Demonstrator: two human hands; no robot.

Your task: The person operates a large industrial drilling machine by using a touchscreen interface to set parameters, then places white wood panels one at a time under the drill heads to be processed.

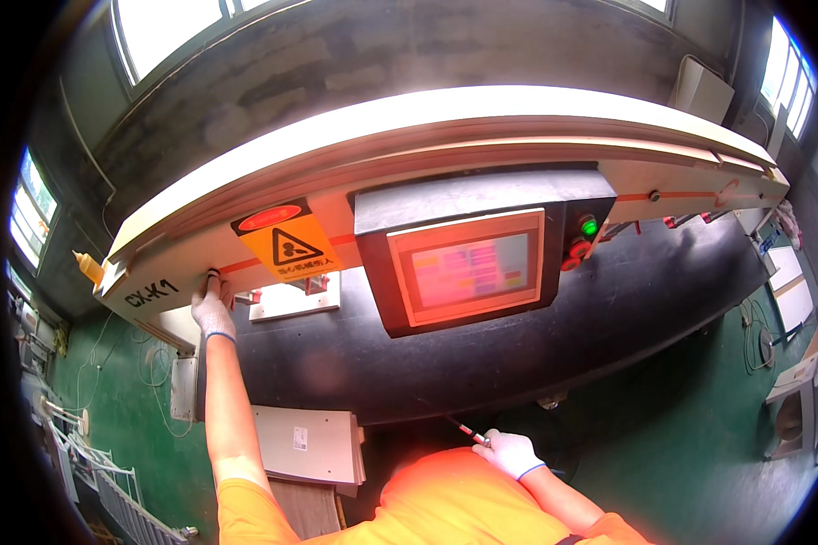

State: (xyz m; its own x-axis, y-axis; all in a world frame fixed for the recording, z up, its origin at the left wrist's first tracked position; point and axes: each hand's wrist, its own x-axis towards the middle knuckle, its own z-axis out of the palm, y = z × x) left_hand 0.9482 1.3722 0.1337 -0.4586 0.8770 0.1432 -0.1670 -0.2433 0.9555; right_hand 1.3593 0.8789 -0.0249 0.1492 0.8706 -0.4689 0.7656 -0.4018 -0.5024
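At left of frame, the gloved left hand is raised to the cream machine housing, its fingers pressed on a small black button just below the orange stripe. Right of it, an orange warning label is seen, then a touchscreen panel at centre with a green lamp beside it. At lower centre-right, the gloved right hand is clenched around a red-and-black screwdriver, held near the orange shirt.
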